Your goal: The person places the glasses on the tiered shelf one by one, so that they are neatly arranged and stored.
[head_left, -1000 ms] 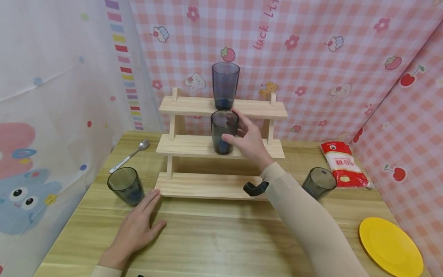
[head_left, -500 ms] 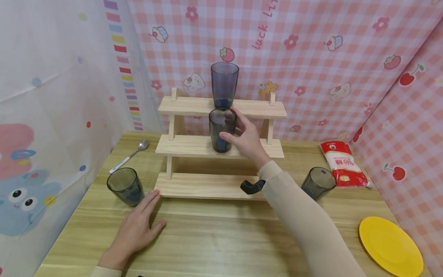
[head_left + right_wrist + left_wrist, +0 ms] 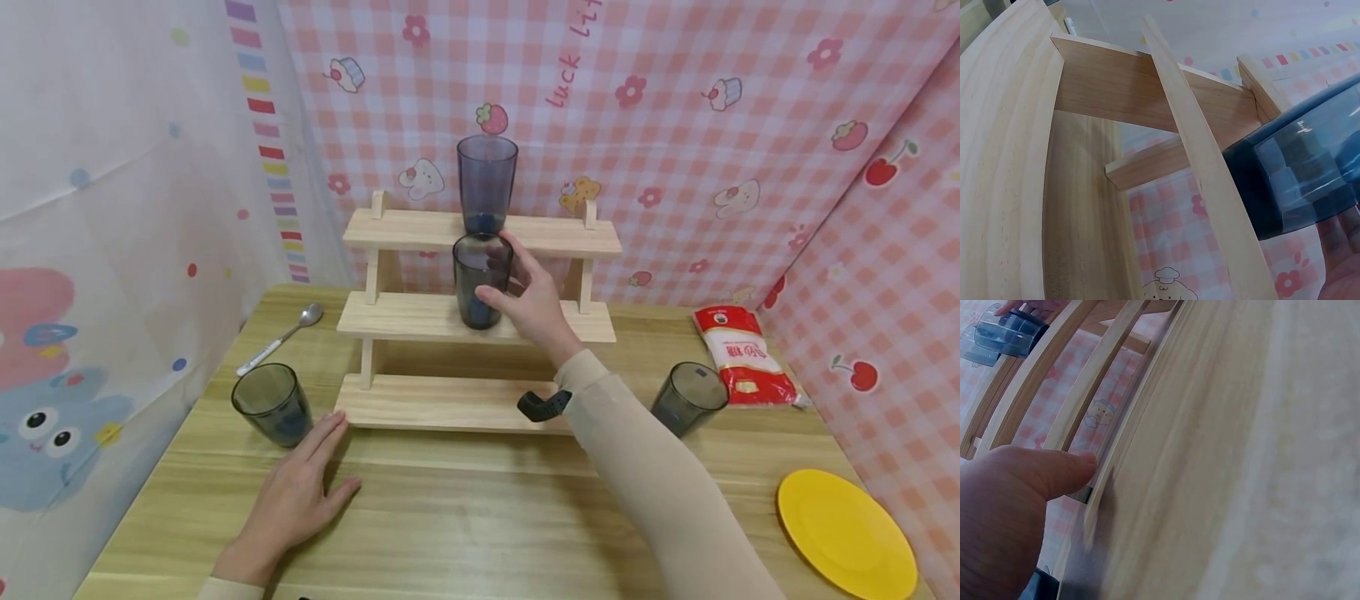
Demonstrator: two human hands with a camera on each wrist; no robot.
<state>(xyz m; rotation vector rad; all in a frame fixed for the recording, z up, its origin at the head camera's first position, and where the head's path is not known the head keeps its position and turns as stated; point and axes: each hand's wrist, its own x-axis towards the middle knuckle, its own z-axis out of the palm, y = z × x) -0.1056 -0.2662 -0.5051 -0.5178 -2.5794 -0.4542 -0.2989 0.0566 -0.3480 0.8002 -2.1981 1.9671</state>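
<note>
On the middle tier of a pale wooden shelf stand (image 3: pixel 390 314) is a dark, see-through glass (image 3: pixel 471 279). My right hand (image 3: pixel 536 304) holds it from the right, thumb in front and fingers around the far side. In the right wrist view, the glass (image 3: pixel 1297 169) has its base at the middle board. A second tinted glass (image 3: pixel 487 179) stands upright on the top tier. My left hand (image 3: pixel 292 496) lies on the table with fingers extended, fingertips at the bottom board's left front corner. Just left of those fingertips stands another glass (image 3: pixel 272 404).
A spoon (image 3: pixel 281 337) lies behind the left glass. To the right, a glass (image 3: pixel 690 398) stands partly behind my forearm, near a red and white bag (image 3: pixel 746 354). A yellow plate (image 3: pixel 847 533) lies at the front right of the wooden table (image 3: pixel 465 517).
My right hand and the glass it holds have shifted slightly back and left on the middle tier. My left hand has stayed in place.
</note>
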